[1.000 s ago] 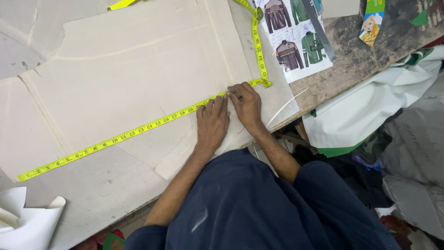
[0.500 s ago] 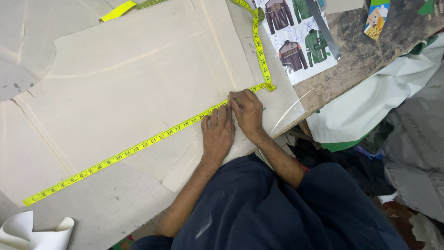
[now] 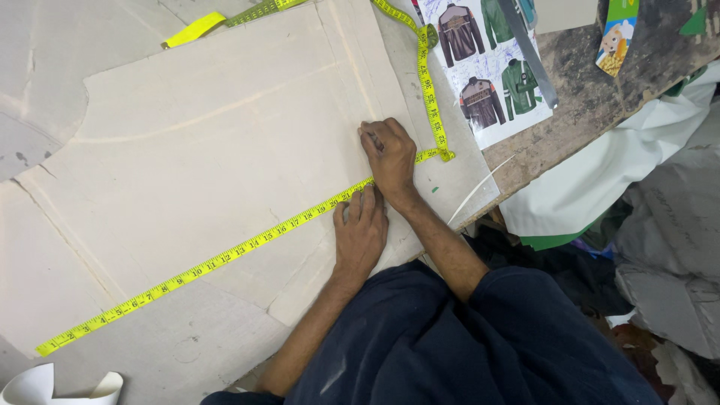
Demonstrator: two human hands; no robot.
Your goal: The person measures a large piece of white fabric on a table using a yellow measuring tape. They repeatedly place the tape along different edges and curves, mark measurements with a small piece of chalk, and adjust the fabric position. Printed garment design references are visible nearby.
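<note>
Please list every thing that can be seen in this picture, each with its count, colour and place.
measuring tape: one, yellow, stretched across the pattern, bending up past the right hand
card pattern piece: one large, beige, on the table
jacket picture sheet: one, white with dark and green jackets, top right
metal ruler: one, grey, over the sheet
table: one, dark worn wood, top right
white cloth: one, beside the table edge
paper roll: one, white, bottom left
left hand: flat on the tape
right hand: fingers curled, on the pattern
</note>
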